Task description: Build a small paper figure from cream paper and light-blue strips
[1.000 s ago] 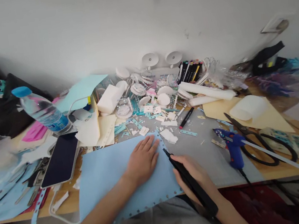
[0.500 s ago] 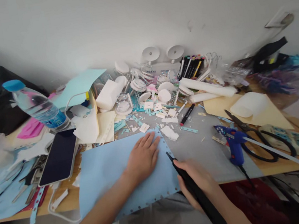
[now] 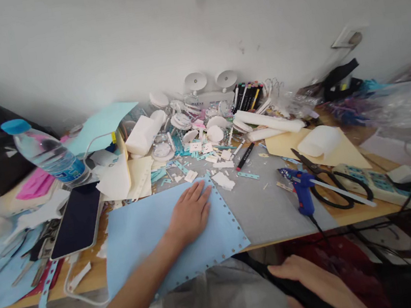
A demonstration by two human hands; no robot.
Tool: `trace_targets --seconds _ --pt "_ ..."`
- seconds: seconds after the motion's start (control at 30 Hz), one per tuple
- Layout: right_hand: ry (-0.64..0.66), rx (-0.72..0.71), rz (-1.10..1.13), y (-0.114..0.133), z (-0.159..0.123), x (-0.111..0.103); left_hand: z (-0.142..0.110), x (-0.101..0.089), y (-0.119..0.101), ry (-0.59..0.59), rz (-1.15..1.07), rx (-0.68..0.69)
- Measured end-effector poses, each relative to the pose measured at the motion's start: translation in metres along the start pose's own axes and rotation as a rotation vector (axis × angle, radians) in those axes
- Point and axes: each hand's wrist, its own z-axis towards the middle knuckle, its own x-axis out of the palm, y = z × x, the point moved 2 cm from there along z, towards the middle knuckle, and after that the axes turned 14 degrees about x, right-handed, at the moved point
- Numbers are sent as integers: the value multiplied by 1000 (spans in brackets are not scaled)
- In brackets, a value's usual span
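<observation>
Clear plastic bottle with blue cap (image 3: 48,151): here it stands, left, right behind a dark-screened rectangular phone (image 3: 77,219).
Round white dished discs (image 3: 195,81): a pair at the back, slim black colour-tipped markers (image 3: 248,97) bunched just right.
Slim black pen with red end (image 3: 245,157): lies flat on the grey mat (image 3: 271,211).
Blue plastic glue gun (image 3: 305,200): out right, beside black-handled scissors (image 3: 320,172), pale power strip with teal sockets (image 3: 381,181) beyond!
</observation>
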Motion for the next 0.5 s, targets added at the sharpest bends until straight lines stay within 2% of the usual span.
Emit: trace_targets --seconds 0.1,0.17,0.27,0.37,0.43,0.5 --pt "-106 120 -87 -12 10 -10 0 -5 -3 1 -5 9" --pt "-161 157 -182 -25 26 -4 -5 -10 -9 5 -7 22" --pt "-104 137 -319 -49 60 18 -22 -18 -25 35 -10 52" --pt "-55 120 -339 -72 92 36 -44 -18 -42 120 -33 57" --pt "-55 114 -340 -80 103 39 -58 -15 -50 168 -42 34" --pt "-72 119 -345 -77 103 35 -69 -13 -56 194 -25 6"
